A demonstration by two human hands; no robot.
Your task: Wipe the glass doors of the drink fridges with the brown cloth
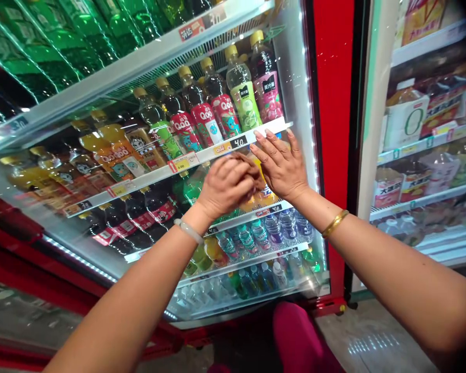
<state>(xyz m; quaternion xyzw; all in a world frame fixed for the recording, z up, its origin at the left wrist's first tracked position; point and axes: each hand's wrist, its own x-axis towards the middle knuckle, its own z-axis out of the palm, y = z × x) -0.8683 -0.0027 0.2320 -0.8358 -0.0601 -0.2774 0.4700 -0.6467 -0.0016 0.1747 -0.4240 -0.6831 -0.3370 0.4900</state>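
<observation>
Red-framed drinks cooler [332, 129] standing open-fronted before the person, lit shelves full of bottles. White-edged shelf rail [151, 176] slants across it. On that shelf, right end: pink-label bottle [269, 93], lime-green-label bottle [246, 98], then red-label Qoo bottles [205, 120], all yellow-capped and upright on the shelf. Right hand [282, 168]: palm toward the cooler, fingers extended and spread, nothing gripped, fingertips over the rail near its right end; can't tell how firmly they touch. Left hand [228, 184]: fingers curled closed around a brown cloth [252, 168]. Cloth is crumpled, folded into a wad, plain brown, poking out past the knuckles toward the right hand, just below the rail; much of it hidden by the fingers. Gold bangle [335, 223] on right wrist, pale bangle [189, 231] on left. Black 4.0 price tag [239, 141] sits just above the cloth.
</observation>
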